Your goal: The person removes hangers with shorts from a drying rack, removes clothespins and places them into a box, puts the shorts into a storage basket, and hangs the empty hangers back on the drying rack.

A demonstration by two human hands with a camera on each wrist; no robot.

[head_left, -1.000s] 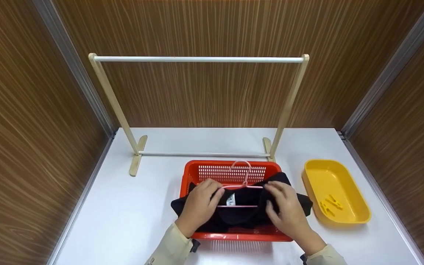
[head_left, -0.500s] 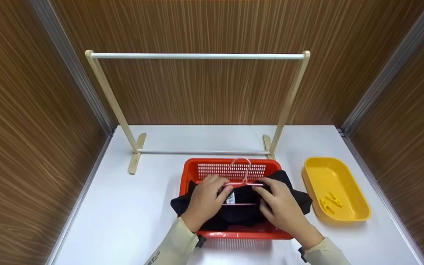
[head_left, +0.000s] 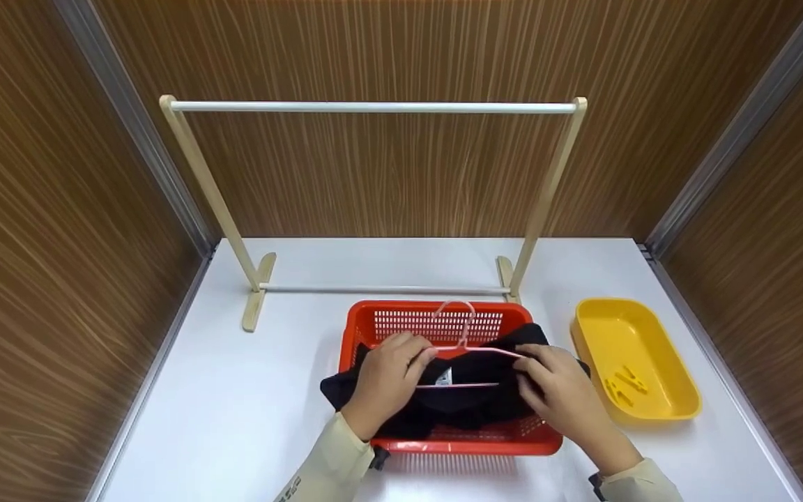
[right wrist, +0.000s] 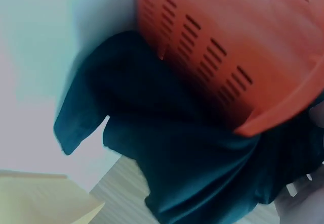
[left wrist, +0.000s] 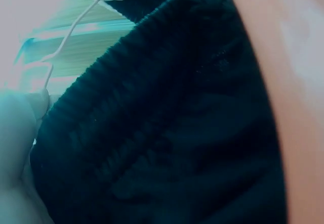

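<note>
A pink clothes hanger (head_left: 491,349) lies within the opening of a black garment (head_left: 457,408), its hook pointing up toward the far side. The garment has a gathered edge, seen in the left wrist view, and a white label (head_left: 444,378). It lies over a red basket (head_left: 468,446), with cloth hanging past both sides. My left hand (head_left: 387,376) grips the garment's left edge together with the hanger. On the right, my right hand (head_left: 560,387) pinches the cloth near the hanger's right arm. The hanger's ends are hidden by cloth and fingers.
Behind the basket stands a wooden rack with a white top bar (head_left: 373,107) and a lower bar (head_left: 387,288). To the right is a yellow tray (head_left: 642,341) with yellow clothespins (head_left: 630,380). Wood-grain panels enclose the white table (head_left: 234,418).
My right hand first slid inward along the hanger, then moved back out to the right with the garment's edge, uncovering more of the hanger's right arm. My left hand shifted slightly inward.
</note>
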